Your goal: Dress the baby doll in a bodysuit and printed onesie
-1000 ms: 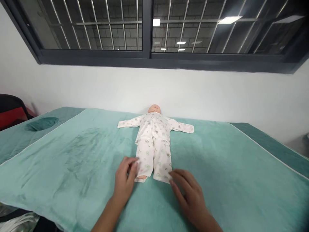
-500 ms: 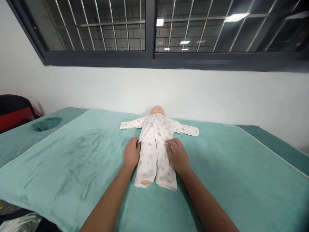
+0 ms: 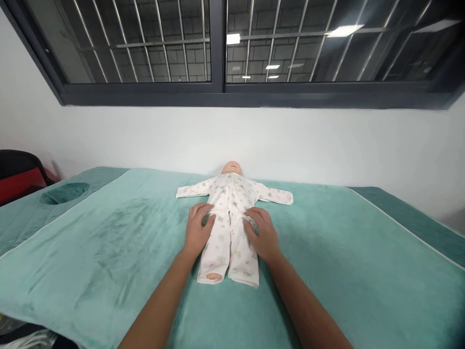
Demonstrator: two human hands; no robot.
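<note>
Evidently, the dressing is well advanced: the doll (image 3: 231, 167) lies face up on the green cover (image 3: 119, 232), head near the wall (image 3: 218, 138), wearing a printed top (image 3: 232, 191) and matching trousers (image 3: 218, 249). Both sleeves extend outward, and the trouser legs lie side by side. What is left appears slight, perhaps smoothing at the waist, where the top's hem meets the trousers. The left hand (image 3: 197, 231) and right hand (image 3: 266, 237) flank the hips, each with thumb and fingers parted and fingertips on the clothing; whether either pinches any cloth cannot be told. As for containers, the garments serve as the nearest equivalent: a flesh-coloured foot (image 3: 214, 276) shows inside the cuff on the left hand's side, while the sleeves hide their contents. A round hollow (image 3: 64, 193) dips in the cover's far-left section.
</note>
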